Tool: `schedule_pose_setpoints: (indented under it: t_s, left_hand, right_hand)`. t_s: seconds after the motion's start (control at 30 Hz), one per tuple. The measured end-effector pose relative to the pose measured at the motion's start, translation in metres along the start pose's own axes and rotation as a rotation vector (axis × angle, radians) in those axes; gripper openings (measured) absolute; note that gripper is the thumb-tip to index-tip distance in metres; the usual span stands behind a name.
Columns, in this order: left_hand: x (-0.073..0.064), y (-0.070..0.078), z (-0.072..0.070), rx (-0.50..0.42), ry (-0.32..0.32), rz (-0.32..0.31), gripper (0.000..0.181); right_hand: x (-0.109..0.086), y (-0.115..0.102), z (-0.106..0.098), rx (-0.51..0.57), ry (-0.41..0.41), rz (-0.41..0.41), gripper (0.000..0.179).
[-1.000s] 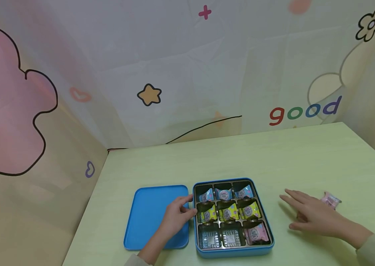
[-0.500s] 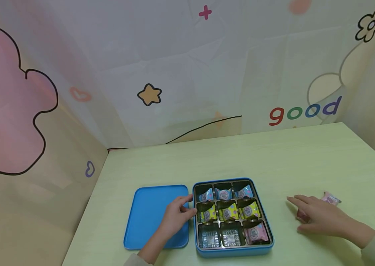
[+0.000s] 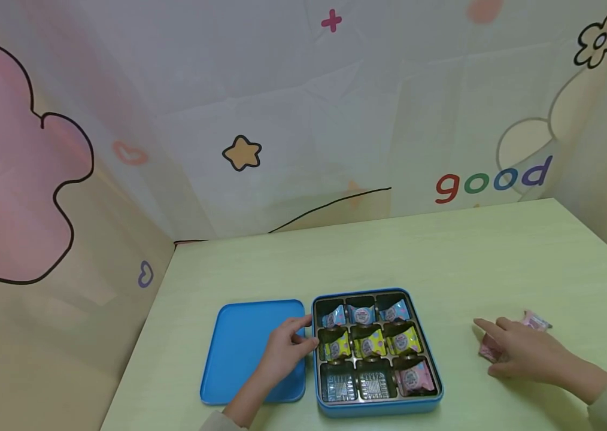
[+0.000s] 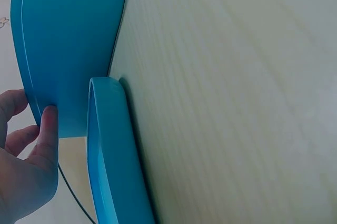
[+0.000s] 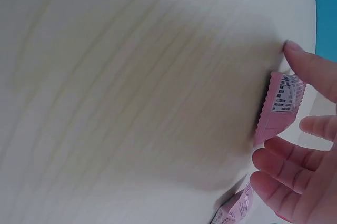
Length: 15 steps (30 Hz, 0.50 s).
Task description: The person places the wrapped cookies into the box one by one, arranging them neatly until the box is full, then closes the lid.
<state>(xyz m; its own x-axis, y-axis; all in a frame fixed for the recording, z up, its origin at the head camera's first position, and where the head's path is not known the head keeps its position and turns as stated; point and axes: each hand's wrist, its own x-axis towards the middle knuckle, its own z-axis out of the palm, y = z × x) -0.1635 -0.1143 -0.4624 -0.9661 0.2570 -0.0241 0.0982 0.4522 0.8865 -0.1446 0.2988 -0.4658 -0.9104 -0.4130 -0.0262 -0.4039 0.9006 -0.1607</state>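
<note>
A blue tin with a dark divided tray stands at the middle front. Its back row holds blue-wrapped candies, its middle row yellow ones. One pink candy sits front right; bare bottoms show in the other two front compartments. My left hand touches the tin's left side, thumb on the outer wall and a fingertip at the rim. To the right, my right hand hovers low over a pink-wrapped candy, thumb and fingers spread around it. Another pink candy lies just behind that hand.
A flat blue lid lies left of the tin, partly under my left forearm. The pale green table ends at a printed cloth backdrop, which also rises at the left and right sides.
My right hand has shifted slightly right and lower over the nearer pink candy, its fingers drawing in. The left hand, tin and lid have stayed put.
</note>
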Motion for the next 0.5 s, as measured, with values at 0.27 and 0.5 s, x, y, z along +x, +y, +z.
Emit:
schedule_pose_setpoints:
  t_s: [0.27,0.5]
  left_hand:
    - [0.0001,-0.0002,-0.0003,0.005,-0.001,-0.01,0.05]
    - [0.0032,-0.0047,0.0011,0.021,0.001,-0.007,0.049]
  right_hand:
    - [0.0016,0.0029,0.002,0.055,0.016,-0.034,0.066]
    - [0.0044,0.0024,0.0048,0.074,0.08,-0.114,0.049]
